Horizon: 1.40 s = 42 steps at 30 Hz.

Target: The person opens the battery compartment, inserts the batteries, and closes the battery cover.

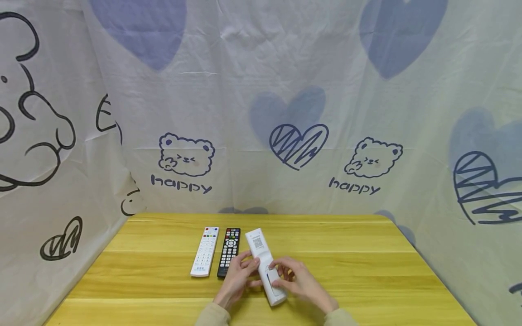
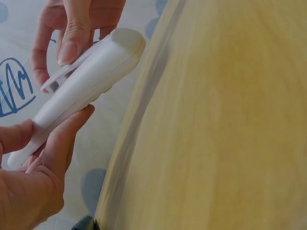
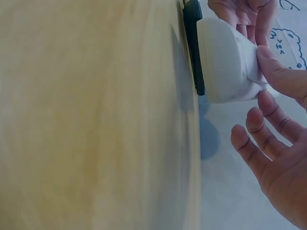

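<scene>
A white remote control (image 1: 263,258) is held above the table with its back, which bears a printed code, facing up. My left hand (image 1: 237,275) grips it along its left side, thumb on one face and fingers beneath. My right hand (image 1: 301,280) pinches the remote's battery cover (image 2: 61,75), which stands tilted up from the back at one end in the left wrist view. A dark slot shows beside the cover in the head view; whether batteries lie inside cannot be seen. In the right wrist view the remote's rounded end (image 3: 223,62) faces the camera.
A black remote (image 1: 229,249) lies just left of the held one, close to my left hand. Further left lies another white remote (image 1: 205,253), buttons up. Both are on the wooden table (image 1: 367,262). A printed cloth (image 1: 244,68) hangs behind the table and at its sides.
</scene>
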Each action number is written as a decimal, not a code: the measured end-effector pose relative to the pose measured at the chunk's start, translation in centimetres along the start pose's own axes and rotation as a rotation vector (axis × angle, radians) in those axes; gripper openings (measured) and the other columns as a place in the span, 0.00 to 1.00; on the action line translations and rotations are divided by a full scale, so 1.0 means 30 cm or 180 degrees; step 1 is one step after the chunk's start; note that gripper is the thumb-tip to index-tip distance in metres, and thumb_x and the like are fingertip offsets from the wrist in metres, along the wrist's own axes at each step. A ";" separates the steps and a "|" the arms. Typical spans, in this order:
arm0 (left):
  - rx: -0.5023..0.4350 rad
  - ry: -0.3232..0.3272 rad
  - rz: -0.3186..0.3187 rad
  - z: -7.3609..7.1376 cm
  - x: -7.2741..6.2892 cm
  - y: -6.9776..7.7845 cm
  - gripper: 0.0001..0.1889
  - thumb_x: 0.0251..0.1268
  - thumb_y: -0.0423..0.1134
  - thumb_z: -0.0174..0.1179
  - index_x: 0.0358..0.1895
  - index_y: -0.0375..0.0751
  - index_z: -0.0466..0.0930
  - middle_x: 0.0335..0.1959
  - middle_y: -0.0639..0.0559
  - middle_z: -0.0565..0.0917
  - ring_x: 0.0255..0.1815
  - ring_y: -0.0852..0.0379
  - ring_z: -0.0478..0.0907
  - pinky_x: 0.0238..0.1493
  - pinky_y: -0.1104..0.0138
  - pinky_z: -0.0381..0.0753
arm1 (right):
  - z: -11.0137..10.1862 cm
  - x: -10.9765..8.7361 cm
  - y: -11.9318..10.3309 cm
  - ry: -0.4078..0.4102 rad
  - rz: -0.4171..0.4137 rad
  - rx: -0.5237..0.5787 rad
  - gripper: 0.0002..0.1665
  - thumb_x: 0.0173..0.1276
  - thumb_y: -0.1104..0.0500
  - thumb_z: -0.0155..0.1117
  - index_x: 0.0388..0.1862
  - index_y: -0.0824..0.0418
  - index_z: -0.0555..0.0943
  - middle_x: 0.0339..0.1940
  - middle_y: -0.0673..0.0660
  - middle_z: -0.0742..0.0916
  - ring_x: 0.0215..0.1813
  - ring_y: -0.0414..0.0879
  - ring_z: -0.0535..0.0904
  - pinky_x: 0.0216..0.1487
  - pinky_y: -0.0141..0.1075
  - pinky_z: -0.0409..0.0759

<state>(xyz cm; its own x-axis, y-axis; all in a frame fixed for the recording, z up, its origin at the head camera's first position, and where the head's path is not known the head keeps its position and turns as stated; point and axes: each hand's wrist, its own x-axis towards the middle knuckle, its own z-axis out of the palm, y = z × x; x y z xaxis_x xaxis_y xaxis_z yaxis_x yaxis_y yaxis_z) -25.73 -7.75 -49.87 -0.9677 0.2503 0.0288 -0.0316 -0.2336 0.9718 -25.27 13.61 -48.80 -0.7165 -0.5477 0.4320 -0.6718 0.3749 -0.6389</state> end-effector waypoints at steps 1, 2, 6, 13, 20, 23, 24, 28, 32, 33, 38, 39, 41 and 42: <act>0.0000 -0.0007 -0.0001 0.000 0.000 0.000 0.27 0.77 0.33 0.52 0.71 0.21 0.58 0.54 0.31 0.84 0.43 0.54 0.87 0.42 0.61 0.92 | 0.000 -0.001 0.001 -0.0013 0.0043 -0.0001 0.19 0.63 0.59 0.72 0.51 0.63 0.80 0.32 0.57 0.83 0.34 0.35 0.75 0.32 0.25 0.81; -0.0009 -0.0020 -0.0001 0.000 0.000 0.000 0.27 0.77 0.33 0.51 0.71 0.21 0.57 0.54 0.31 0.83 0.43 0.54 0.87 0.42 0.61 0.92 | -0.001 -0.002 0.001 -0.0023 0.0085 0.0003 0.20 0.63 0.58 0.72 0.52 0.62 0.80 0.34 0.56 0.83 0.34 0.37 0.76 0.33 0.25 0.81; -0.0035 -0.0060 -0.0009 -0.001 0.000 0.000 0.27 0.78 0.34 0.51 0.72 0.21 0.57 0.55 0.31 0.83 0.45 0.54 0.86 0.44 0.61 0.92 | -0.001 -0.005 0.000 -0.0044 0.0213 0.0022 0.21 0.63 0.56 0.72 0.53 0.61 0.81 0.36 0.56 0.83 0.37 0.44 0.78 0.36 0.26 0.82; -0.0035 -0.0138 -0.0031 -0.004 -0.002 -0.002 0.28 0.78 0.34 0.51 0.73 0.21 0.55 0.58 0.27 0.80 0.48 0.52 0.86 0.45 0.60 0.92 | 0.000 -0.009 0.006 0.0013 0.0261 0.0110 0.16 0.66 0.56 0.70 0.49 0.61 0.83 0.33 0.56 0.82 0.37 0.37 0.75 0.38 0.26 0.82; -0.0056 -0.0197 -0.0020 0.002 -0.006 -0.002 0.28 0.78 0.33 0.51 0.73 0.21 0.55 0.59 0.25 0.79 0.49 0.50 0.86 0.45 0.59 0.92 | 0.005 -0.003 0.003 0.0153 0.0191 0.0177 0.10 0.67 0.57 0.69 0.43 0.62 0.84 0.32 0.57 0.83 0.37 0.29 0.74 0.37 0.26 0.82; -0.0068 -0.0218 -0.0025 0.005 -0.007 0.000 0.28 0.78 0.33 0.51 0.73 0.21 0.55 0.59 0.25 0.79 0.49 0.49 0.86 0.45 0.59 0.92 | 0.007 0.000 -0.001 0.0194 0.0211 0.0185 0.09 0.67 0.58 0.70 0.41 0.61 0.85 0.31 0.57 0.83 0.36 0.29 0.74 0.37 0.26 0.82; -0.0070 -0.0226 -0.0024 0.005 -0.007 0.000 0.28 0.78 0.33 0.51 0.73 0.21 0.55 0.59 0.25 0.79 0.49 0.49 0.86 0.45 0.59 0.92 | 0.007 0.001 -0.003 0.0201 0.0225 0.0188 0.08 0.66 0.58 0.70 0.40 0.61 0.85 0.31 0.57 0.83 0.36 0.29 0.73 0.37 0.26 0.82; -0.0070 -0.0246 -0.0016 0.006 -0.004 0.004 0.28 0.78 0.34 0.51 0.73 0.22 0.56 0.59 0.26 0.80 0.48 0.51 0.87 0.45 0.59 0.92 | 0.009 0.007 -0.008 0.0231 0.0258 0.0212 0.08 0.65 0.58 0.71 0.39 0.61 0.84 0.30 0.57 0.82 0.35 0.29 0.73 0.36 0.26 0.82; -0.0050 -0.0279 -0.0009 0.007 -0.004 0.006 0.28 0.78 0.34 0.51 0.72 0.22 0.57 0.58 0.27 0.81 0.47 0.52 0.87 0.44 0.59 0.92 | 0.012 0.009 -0.009 0.0248 0.0317 0.0273 0.09 0.63 0.59 0.73 0.38 0.62 0.85 0.29 0.57 0.81 0.34 0.29 0.72 0.35 0.25 0.81; -0.0047 -0.0291 -0.0006 0.007 -0.004 0.006 0.27 0.78 0.34 0.51 0.72 0.22 0.57 0.58 0.27 0.81 0.47 0.52 0.87 0.44 0.59 0.92 | 0.012 0.008 -0.008 0.0247 0.0344 0.0291 0.09 0.62 0.59 0.73 0.38 0.62 0.85 0.29 0.57 0.81 0.34 0.29 0.72 0.35 0.25 0.81; -0.0060 -0.0325 0.0020 0.008 -0.004 0.003 0.27 0.78 0.33 0.52 0.72 0.22 0.57 0.57 0.28 0.81 0.46 0.52 0.87 0.44 0.59 0.92 | 0.014 0.007 -0.002 0.0241 0.0458 0.0321 0.08 0.62 0.60 0.74 0.37 0.62 0.84 0.29 0.55 0.79 0.33 0.29 0.71 0.33 0.25 0.81; -0.0066 -0.0330 0.0024 0.008 -0.004 0.002 0.27 0.77 0.33 0.52 0.72 0.22 0.57 0.57 0.28 0.82 0.46 0.52 0.87 0.43 0.59 0.92 | 0.015 0.007 -0.002 0.0239 0.0487 0.0346 0.08 0.62 0.60 0.74 0.37 0.62 0.84 0.29 0.55 0.79 0.33 0.30 0.71 0.33 0.25 0.81; -0.0073 -0.0336 0.0032 0.008 -0.003 0.001 0.27 0.77 0.33 0.52 0.72 0.23 0.58 0.56 0.29 0.83 0.45 0.52 0.87 0.43 0.59 0.92 | 0.016 0.007 -0.002 0.0241 0.0556 0.0409 0.09 0.61 0.61 0.74 0.37 0.62 0.83 0.29 0.55 0.79 0.32 0.30 0.72 0.32 0.25 0.80; -0.0074 -0.0338 0.0032 0.008 -0.003 0.001 0.27 0.77 0.33 0.52 0.72 0.23 0.58 0.56 0.30 0.83 0.45 0.52 0.87 0.43 0.59 0.92 | 0.016 0.007 -0.006 0.0244 0.0598 0.0460 0.10 0.61 0.61 0.74 0.37 0.63 0.83 0.29 0.55 0.79 0.32 0.30 0.72 0.31 0.24 0.80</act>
<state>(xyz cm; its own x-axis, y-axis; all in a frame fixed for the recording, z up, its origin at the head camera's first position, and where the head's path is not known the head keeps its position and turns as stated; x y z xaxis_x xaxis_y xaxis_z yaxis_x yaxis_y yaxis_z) -25.57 -7.55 -49.78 -0.9361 0.3457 0.0644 -0.0288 -0.2581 0.9657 -25.21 13.07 -48.92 -0.8422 -0.4179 0.3406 -0.4955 0.3510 -0.7945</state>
